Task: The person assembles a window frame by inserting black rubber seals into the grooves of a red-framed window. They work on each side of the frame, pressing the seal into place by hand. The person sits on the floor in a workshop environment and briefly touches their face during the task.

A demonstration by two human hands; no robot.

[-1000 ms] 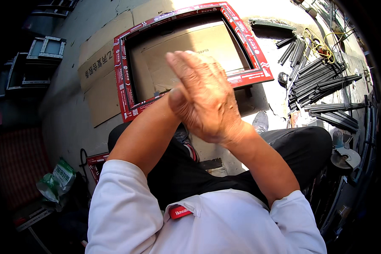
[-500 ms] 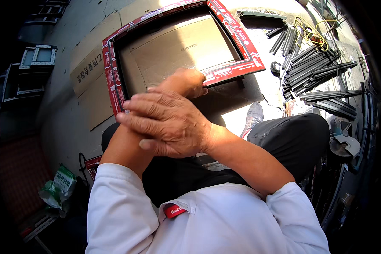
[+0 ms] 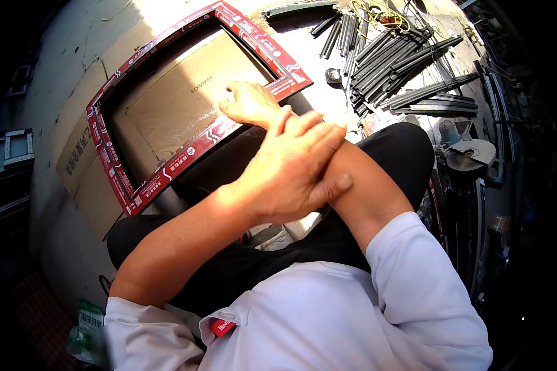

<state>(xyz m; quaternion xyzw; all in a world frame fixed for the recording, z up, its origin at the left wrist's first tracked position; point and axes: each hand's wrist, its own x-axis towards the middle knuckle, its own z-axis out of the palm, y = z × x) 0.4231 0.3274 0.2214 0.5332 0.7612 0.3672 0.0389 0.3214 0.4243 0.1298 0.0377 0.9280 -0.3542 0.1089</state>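
My left hand lies across my right forearm. Its fingers bend over the upper side and its thumb rests along the other, so the forearm is clasped between them. Beyond it, my right hand is held loosely above the near side of a frame, with a gap between thumb and forefinger and nothing in it. The rectangular frame is dark inside and covered with red printed film. It lies in front of me over brown cardboard. Whether the right fingertips touch anything cannot be made out.
Black strip-like profiles lie heaped at the far right, near a yellow cable. A cutting machine with a round disc stands at my right. A green-and-white bag is at lower left, with small pale frames farther up.
My hands have swapped roles: my right hand was on my left forearm; now my left hand is on my right forearm. The view has swung, so the frame appears farther left.
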